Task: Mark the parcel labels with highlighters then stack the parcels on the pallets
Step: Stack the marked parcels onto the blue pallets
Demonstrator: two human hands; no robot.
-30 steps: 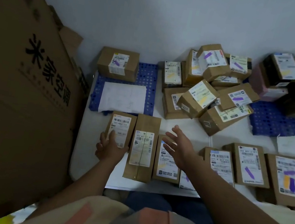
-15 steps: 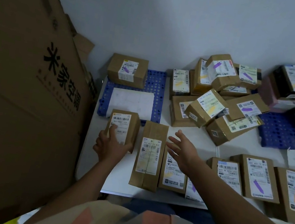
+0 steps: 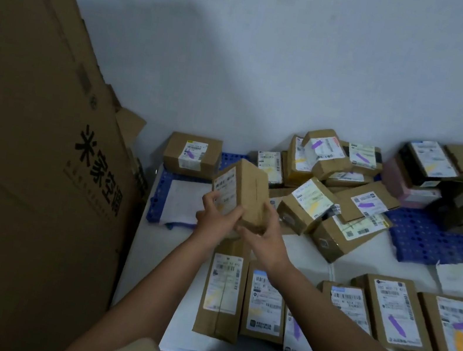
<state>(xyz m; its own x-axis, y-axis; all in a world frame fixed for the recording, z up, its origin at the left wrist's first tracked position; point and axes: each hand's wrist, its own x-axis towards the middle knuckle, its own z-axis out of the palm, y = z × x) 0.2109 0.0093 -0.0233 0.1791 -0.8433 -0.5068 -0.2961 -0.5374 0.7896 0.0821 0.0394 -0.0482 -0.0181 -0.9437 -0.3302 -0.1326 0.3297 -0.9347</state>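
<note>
A single head-worn wide-angle view looks forward and down from close above the hands (image 3: 242,227), across the parcel-covered surface (image 3: 154,254) toward the wall (image 3: 275,59).

You face a white table (image 3: 312,253). On it, a blue pallet (image 3: 159,190) sits far left; right of that pallet a heap of parcels (image 3: 328,198), nearer you a row of parcels (image 3: 323,312).

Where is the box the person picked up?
In the head view the lifted box is left of centre, held up by the left hand and right hand, in front of the left blue pallet and its lone parcel.
</note>
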